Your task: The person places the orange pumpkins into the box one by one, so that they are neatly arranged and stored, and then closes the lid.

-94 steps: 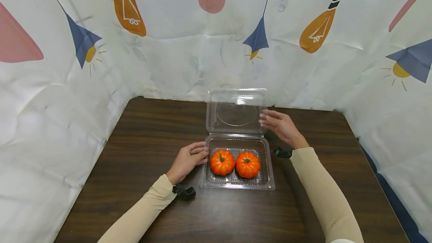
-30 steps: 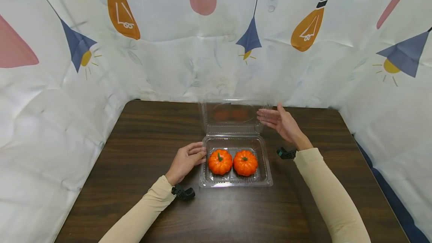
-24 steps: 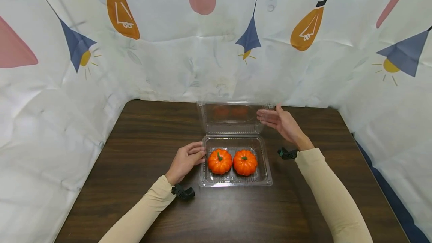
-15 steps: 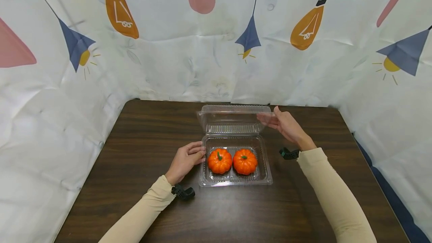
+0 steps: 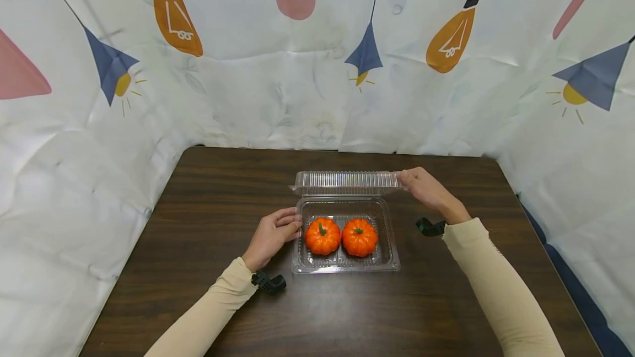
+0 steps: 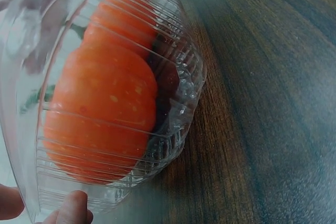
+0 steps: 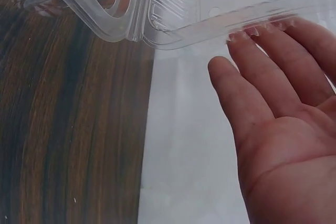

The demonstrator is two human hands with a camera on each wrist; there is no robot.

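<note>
On the table sits a clear plastic clamshell container holding two small orange pumpkins with green stems, side by side. Its hinged lid is raised at the back and seen nearly edge-on in the head view. At the container's left rim is my left hand; the left wrist view has fingertips on either side of that rim. My right hand is at the lid's right end. In the right wrist view its fingers are extended, tips against the lid's rim, thumb hidden.
The dark wood-grain table extends around the container, its far edge just behind the lid. A white curtain with printed lamps and bulbs encloses the back and sides. Each wrist wears a black strap.
The lid has swung from leaning back up and forward toward the container, the right hand moving with it and slightly toward me. The left hand and pumpkins have stayed put.
</note>
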